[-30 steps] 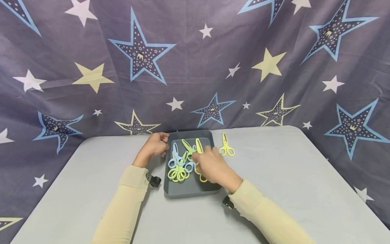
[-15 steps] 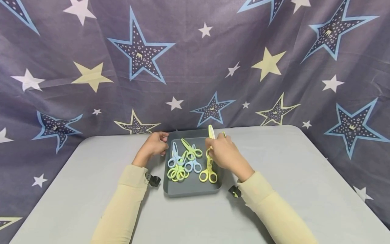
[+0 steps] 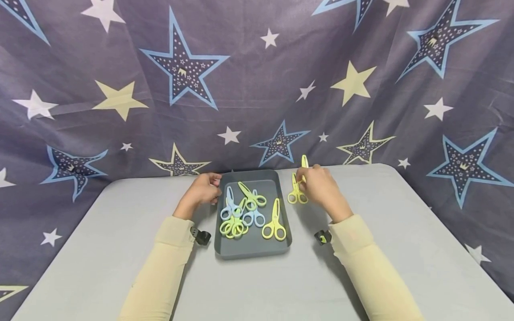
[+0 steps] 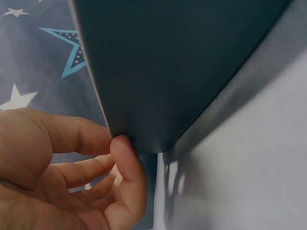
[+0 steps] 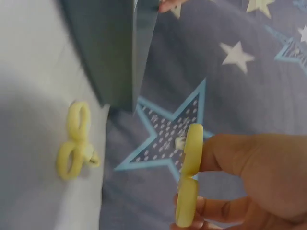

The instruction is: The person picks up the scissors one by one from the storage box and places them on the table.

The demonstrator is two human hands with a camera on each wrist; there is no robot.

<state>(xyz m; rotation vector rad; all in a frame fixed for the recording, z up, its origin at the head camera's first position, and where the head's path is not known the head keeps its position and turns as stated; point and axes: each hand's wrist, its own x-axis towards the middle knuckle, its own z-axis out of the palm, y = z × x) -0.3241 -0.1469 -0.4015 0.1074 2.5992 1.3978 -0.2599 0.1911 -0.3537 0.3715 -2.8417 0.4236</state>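
My left hand holds the far left corner of a dark grey tray, and the left wrist view shows its thumb and a finger pinching the tray's rim. In my right hand is a pair of yellow scissors, pinched with the handle rings toward the wrist camera and the blades pointing away. This hand is raised right of the tray, beside another pair of yellow scissors lying on the table. Inside the tray lie yellow scissors on the right, and blue scissors and green scissors further left.
Several scissors overlap in the tray's left half, among them a second blue pair. A pale grey cloth covers the table. Behind its far edge hangs a dark curtain with stars.
My right hand has lifted a yellow pair of scissors out of the tray and carried it right, over beside the pair on the table. The left hand stays at the tray's corner.
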